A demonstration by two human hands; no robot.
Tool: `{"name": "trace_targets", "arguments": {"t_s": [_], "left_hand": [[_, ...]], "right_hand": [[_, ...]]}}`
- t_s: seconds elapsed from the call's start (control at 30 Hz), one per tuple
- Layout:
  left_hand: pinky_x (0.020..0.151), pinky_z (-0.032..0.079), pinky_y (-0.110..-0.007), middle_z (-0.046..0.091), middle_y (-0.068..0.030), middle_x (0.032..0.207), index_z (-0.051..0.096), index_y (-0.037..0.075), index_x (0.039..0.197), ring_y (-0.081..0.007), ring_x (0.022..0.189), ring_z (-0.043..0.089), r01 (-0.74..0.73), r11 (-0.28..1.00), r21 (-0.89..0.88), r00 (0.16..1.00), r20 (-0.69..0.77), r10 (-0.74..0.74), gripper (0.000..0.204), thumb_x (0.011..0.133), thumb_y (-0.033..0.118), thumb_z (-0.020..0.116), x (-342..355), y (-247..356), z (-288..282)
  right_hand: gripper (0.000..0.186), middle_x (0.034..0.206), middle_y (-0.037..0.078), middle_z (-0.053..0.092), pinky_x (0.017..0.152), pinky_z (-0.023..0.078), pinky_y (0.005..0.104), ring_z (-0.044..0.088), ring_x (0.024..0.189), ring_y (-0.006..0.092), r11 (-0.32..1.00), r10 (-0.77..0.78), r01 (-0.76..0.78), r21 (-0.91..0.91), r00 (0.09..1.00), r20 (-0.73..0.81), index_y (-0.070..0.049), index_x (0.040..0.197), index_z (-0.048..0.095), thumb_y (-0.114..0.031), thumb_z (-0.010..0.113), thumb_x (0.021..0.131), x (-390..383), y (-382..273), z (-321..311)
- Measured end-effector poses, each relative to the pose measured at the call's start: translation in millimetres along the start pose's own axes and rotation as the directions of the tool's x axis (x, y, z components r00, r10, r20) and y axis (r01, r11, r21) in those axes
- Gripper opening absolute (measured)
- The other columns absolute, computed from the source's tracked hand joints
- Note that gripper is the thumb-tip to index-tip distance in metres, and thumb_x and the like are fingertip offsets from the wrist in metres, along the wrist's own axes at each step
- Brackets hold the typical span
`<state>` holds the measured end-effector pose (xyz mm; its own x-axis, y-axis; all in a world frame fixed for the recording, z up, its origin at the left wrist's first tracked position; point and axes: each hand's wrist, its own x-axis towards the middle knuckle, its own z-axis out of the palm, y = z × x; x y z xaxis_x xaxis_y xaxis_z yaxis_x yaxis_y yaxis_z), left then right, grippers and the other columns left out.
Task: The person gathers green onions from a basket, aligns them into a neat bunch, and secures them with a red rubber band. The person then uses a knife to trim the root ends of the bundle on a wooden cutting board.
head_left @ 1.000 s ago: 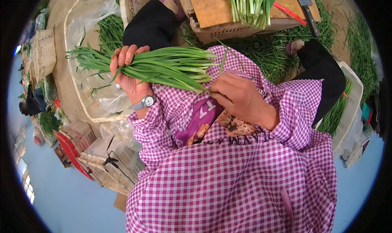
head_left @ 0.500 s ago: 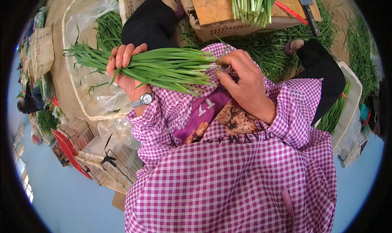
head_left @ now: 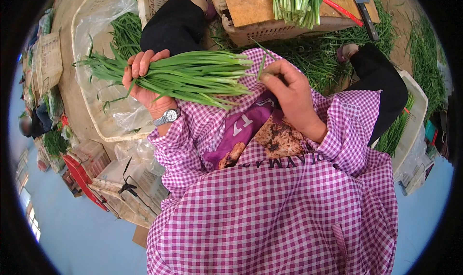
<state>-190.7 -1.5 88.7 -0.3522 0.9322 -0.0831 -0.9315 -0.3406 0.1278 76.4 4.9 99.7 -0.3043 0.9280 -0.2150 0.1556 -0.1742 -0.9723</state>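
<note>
Head view: left hand (head_left: pixel 144 82) grips the chive bunch (head_left: pixel 193 75) centre-left; right hand (head_left: pixel 289 91) pinches one stray blade (head_left: pixel 261 66) at its tips. Sorting, it seems; that blade likely wants pulling free.

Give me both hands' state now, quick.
Left hand: closed around the bundle of green chives.
Right hand: pinching a single chive blade at the bundle's end.

Left palm (head_left: pixel 144 89) hidden behind chive bunch (head_left: pixel 183 77); cleaver (head_left: pixel 362 7) cut off at top edge.
</note>
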Motion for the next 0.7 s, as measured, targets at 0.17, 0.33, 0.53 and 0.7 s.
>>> {"name": "trace_targets", "arguments": {"t_s": [0.17, 0.33, 0.53, 0.7], "left_hand": [[0.075, 0.035, -0.03, 0.047, 0.0053, 0.066, 0.052, 0.009, 0.082, -0.0087, 0.065, 0.046, 0.005, 1.0, 0.014, 1.0, 0.0, -0.005, 0.008, 0.077, 0.006, 0.058, 0, 3, -3], [0.074, 0.035, -0.03, 0.047, 0.0057, 0.066, 0.052, 0.009, 0.083, -0.0091, 0.065, 0.046, 0.002, 0.999, 0.039, 1.0, -0.016, -0.001, 0.009, 0.078, 0.008, 0.059, 1, 4, -4], [0.08, 0.032, -0.033, 0.045, 0.0037, 0.067, 0.047, 0.011, 0.081, -0.011, 0.069, 0.046, 0.017, 0.999, -0.03, 1.0, 0.004, -0.017, 0.009, 0.08, 0.004, 0.053, 1, 2, -3], [0.082, 0.034, -0.033, 0.043, 0.0035, 0.072, 0.044, 0.011, 0.079, -0.0126, 0.076, 0.044, 0.031, 0.999, -0.022, 0.999, -0.026, -0.032, 0.009, 0.084, 0.01, 0.051, 1, 5, -5]], "right_hand": [[0.012, 0.075, 0.007, 0.06, 0.061, 0.044, 0.0261, 0.055, 0.065, 0.0132, 0.999, 0.03, -0.03, 0.038, 1.0, 0.005, 0.002, 0.084, 0.058, -0.01, 0.058, 0.085, -5, -10, -8], [0.007, 0.075, 0.006, 0.057, 0.058, 0.044, 0.0273, 0.055, 0.064, 0.0153, 0.948, -0.278, 0.287, -0.136, 0.957, 0.081, -0.001, 0.085, 0.06, -0.005, 0.062, 0.08, -5, -20, -3], [0.01, 0.073, 0.007, 0.055, 0.056, 0.042, 0.0308, 0.053, 0.065, 0.0216, 0.717, -0.628, 0.639, -0.28, 0.766, 0.139, -0.004, 0.081, 0.06, -0.004, 0.067, 0.073, 3, -21, 8], [0.01, 0.073, 0.007, 0.056, 0.058, 0.041, 0.0313, 0.053, 0.066, 0.0215, 0.802, -0.564, 0.518, -0.299, 0.82, -0.094, -0.004, 0.079, 0.06, -0.003, 0.067, 0.072, -2, -30, -5]]}}
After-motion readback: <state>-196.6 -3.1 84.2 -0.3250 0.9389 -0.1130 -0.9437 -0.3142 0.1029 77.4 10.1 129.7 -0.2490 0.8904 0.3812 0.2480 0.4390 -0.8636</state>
